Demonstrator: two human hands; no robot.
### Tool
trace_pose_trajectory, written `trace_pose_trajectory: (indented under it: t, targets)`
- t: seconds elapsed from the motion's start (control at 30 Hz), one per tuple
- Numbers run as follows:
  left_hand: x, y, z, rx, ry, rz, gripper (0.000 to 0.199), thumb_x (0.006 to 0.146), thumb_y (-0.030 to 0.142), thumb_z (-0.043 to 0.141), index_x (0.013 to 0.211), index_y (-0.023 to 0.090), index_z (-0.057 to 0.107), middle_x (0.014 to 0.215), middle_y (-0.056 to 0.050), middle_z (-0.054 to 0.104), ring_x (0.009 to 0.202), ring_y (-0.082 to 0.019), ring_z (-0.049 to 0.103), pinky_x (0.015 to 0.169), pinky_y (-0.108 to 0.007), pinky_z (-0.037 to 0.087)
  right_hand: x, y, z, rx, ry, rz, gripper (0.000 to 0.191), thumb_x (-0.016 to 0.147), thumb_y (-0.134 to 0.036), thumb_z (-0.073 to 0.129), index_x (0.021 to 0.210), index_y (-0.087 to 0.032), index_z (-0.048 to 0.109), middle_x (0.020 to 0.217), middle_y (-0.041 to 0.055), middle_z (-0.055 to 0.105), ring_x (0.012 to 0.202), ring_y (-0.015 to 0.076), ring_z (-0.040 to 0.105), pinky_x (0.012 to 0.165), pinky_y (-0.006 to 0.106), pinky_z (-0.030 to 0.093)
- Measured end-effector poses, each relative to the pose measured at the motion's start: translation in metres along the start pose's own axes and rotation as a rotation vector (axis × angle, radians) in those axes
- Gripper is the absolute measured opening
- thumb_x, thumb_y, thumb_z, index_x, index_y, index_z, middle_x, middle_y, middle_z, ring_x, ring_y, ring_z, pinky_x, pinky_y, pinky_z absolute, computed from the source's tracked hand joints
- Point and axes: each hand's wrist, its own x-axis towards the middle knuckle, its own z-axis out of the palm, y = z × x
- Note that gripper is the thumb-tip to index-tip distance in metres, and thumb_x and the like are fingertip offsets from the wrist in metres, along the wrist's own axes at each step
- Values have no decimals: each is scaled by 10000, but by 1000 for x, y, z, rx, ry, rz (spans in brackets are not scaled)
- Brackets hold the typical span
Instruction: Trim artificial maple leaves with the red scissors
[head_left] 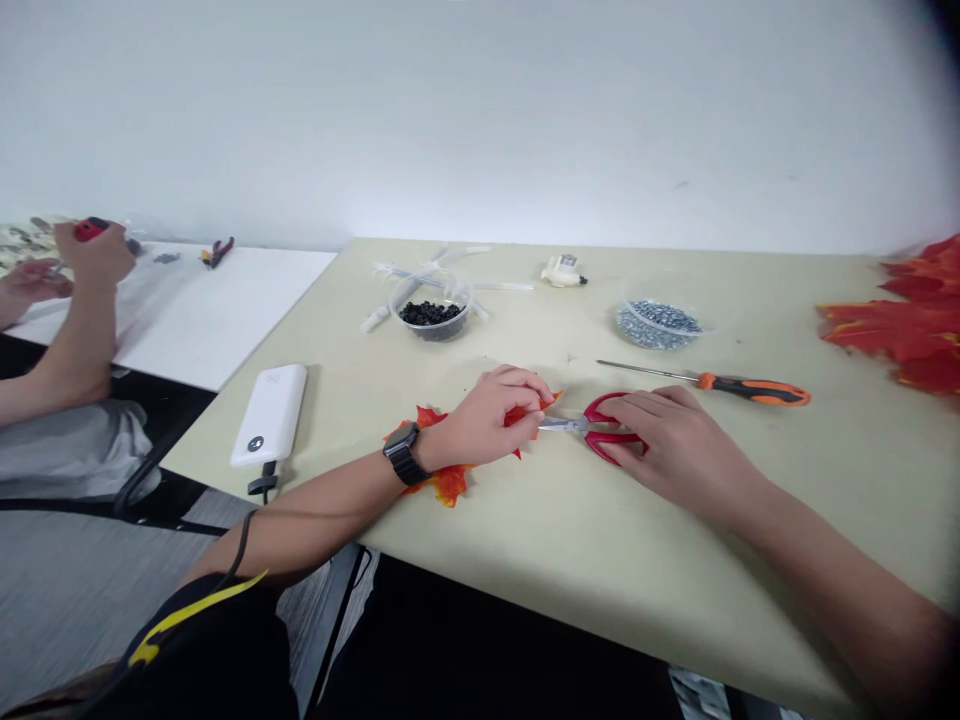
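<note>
My right hand (675, 445) is wrapped round the red handles of a pair of scissors (592, 425), whose blades point left. Their tips reach under the fingers of my left hand (491, 415), so what lies between them is hidden. With thumb and fingertips my left hand pinches an orange-red artificial maple leaf (450, 485). Parts of the leaf show on both sides of my wrist and fingers, just above the table. A screwdriver (757, 388) with an orange and black handle lies beyond my right hand.
Behind my hands stand a tub of black small parts (433, 315) and a tub of silvery screws (660, 325). Clear strips (420, 280), a white fitting (564, 270), a white power bank (270, 415) and more red leaves (915, 325) lie around. A co-worker's hand (97, 250) is at far left.
</note>
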Motion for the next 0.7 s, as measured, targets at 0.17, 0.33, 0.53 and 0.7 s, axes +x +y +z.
trace_pose_trajectory:
  t: [0.17,0.33,0.53,0.7]
  targets:
    - [-1,0,0,1,-2,-6,265,944,165,557,682,191,588,1152,-37,705,1085,-199,617,1054,-403,446,1,-1,0,-8,2,0,119,999,-284,578,1060,-198,632,974,45,763,818,208,702,833,387,422]
    - [-1,0,0,-5,-6,-16,268,950,180,556,685,193,593,1161,-38,705,1098,-209,614,1061,-414,444,1,-2,-2,-2,-16,22,120,986,-275,568,1043,-202,645,978,56,771,816,216,708,826,391,434]
    - [-1,0,-1,-3,-6,-18,264,947,173,554,687,191,590,1170,-35,702,1106,-208,610,1061,-408,446,1,-2,-3,-9,-2,8,127,1000,-282,565,1054,-195,640,975,55,769,808,213,709,823,389,424]
    - [-1,-1,-1,-15,2,-1,256,942,161,554,689,190,582,1158,-36,703,1081,-200,615,1042,-395,456,1,-2,-1,-25,11,2,121,1007,-281,563,1042,-191,637,969,51,766,805,207,704,820,383,419]
